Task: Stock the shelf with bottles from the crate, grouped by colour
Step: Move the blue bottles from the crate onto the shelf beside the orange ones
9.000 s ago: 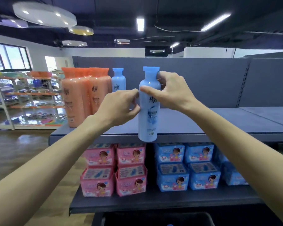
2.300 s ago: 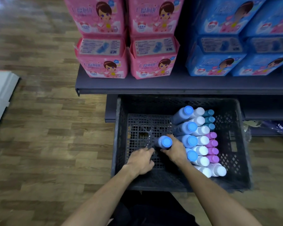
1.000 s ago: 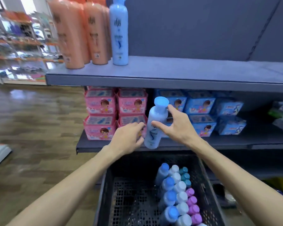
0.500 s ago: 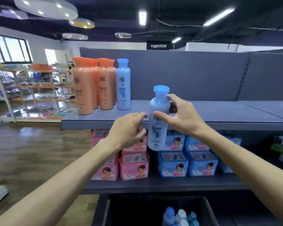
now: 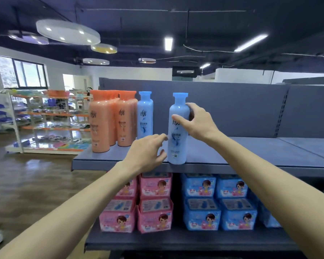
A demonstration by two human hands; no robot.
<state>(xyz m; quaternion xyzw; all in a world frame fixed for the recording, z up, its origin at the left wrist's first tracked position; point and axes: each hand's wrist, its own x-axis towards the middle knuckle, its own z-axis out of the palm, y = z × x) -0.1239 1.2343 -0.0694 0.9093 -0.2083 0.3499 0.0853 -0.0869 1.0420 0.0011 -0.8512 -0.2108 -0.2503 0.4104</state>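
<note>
The upright blue bottle [image 5: 178, 131] is gripped by the right hand [image 5: 196, 122] (left hand [image 5: 148, 152] loose, fingertips beside it); its shelved twin [image 5: 145, 114] stands at ten o'clock.

right hand [image 5: 195, 122] grips blue bottle [image 5: 178, 135] upright at shelf [image 5: 251, 157] front edge | left hand [image 5: 148, 153] apparently touching its side

Bright, even indoor light from ceiling strip lights [image 5: 168, 43] and round panels [image 5: 67, 32], daylight at left window [image 5: 21, 72], dark ceiling, soft shadows, wide-angle bending at edges, far racks perhaps slightly blurred.
</note>
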